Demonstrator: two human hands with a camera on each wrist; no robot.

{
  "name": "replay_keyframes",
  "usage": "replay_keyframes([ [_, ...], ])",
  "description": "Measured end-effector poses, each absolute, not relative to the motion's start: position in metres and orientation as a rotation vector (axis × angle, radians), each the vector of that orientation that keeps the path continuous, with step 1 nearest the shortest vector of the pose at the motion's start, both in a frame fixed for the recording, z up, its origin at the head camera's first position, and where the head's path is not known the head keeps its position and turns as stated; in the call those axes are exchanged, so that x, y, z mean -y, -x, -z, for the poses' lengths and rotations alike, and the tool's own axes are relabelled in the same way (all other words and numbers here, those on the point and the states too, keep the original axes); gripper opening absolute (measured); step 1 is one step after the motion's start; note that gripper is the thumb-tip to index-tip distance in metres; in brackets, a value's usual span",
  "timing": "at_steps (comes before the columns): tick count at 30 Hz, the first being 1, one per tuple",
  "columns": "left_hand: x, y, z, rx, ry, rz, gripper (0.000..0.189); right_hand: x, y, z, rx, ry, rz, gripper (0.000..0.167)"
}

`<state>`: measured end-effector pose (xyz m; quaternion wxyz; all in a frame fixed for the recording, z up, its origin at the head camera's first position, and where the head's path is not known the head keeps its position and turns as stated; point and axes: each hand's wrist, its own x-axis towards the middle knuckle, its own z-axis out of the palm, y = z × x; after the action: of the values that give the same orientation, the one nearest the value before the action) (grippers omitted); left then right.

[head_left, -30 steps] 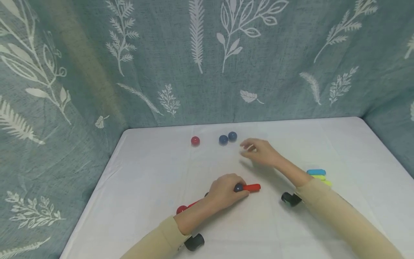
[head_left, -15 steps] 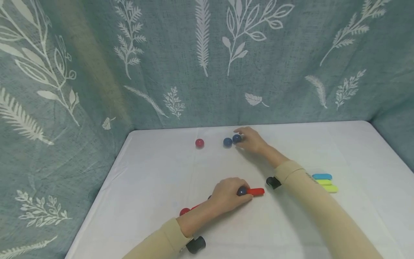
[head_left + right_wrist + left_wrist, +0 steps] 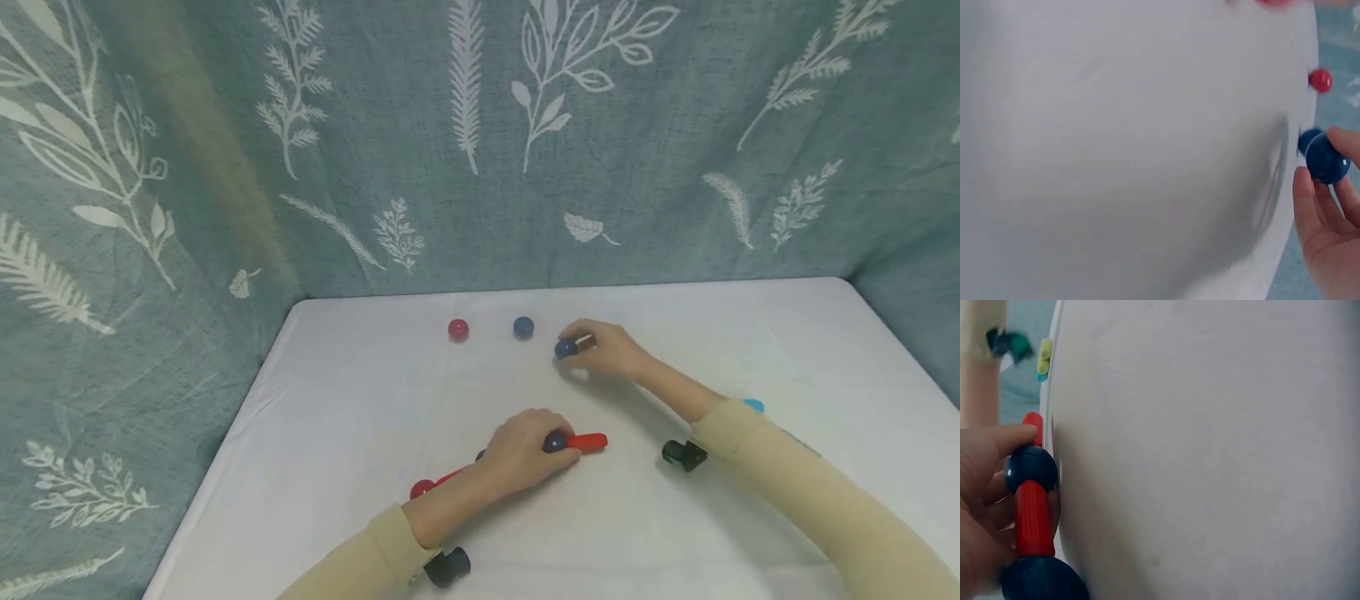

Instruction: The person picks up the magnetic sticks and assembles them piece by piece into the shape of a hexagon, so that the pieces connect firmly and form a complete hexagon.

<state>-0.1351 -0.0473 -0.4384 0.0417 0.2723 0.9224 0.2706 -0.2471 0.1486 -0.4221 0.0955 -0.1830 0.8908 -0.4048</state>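
Note:
My left hand [image 3: 528,450] grips a chain of red rods and balls low over the white table. In the left wrist view its fingers curl round a dark blue ball [image 3: 1032,469], with a red rod [image 3: 1034,519] below it and a second blue ball [image 3: 1044,581] at the bottom. A short red rod [image 3: 588,442] sticks out past the fingers on the right. The chain's other end has a red ball [image 3: 422,489], partly behind the wrist. My right hand [image 3: 603,350] pinches a loose blue ball [image 3: 1327,159] between thumb and fingers.
A red ball [image 3: 458,330] and another blue ball [image 3: 523,327] lie near the table's back edge. Yellow rods [image 3: 1045,356] and a blue rod [image 3: 753,405] lie at the right, mostly hidden by the right sleeve in the head view. A patterned curtain [image 3: 480,208] hangs behind the table.
My right hand reached the rearmost blue ball, took hold of it and drew it back toward me, away from the other blue ball. My left hand keeps its grip on the chain.

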Motion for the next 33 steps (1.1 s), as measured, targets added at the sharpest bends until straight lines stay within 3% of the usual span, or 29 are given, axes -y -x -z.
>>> replay_keyframes([
  [15,0.059,0.136,0.439,-2.81,-0.8,-0.937,0.019,-0.194,0.166,0.435,-2.379,0.314,1.37,0.047],
  [33,0.058,0.136,0.439,-2.821,-0.795,-0.936,0.022,-0.195,0.142,0.441,-2.235,0.296,1.501,0.048],
])
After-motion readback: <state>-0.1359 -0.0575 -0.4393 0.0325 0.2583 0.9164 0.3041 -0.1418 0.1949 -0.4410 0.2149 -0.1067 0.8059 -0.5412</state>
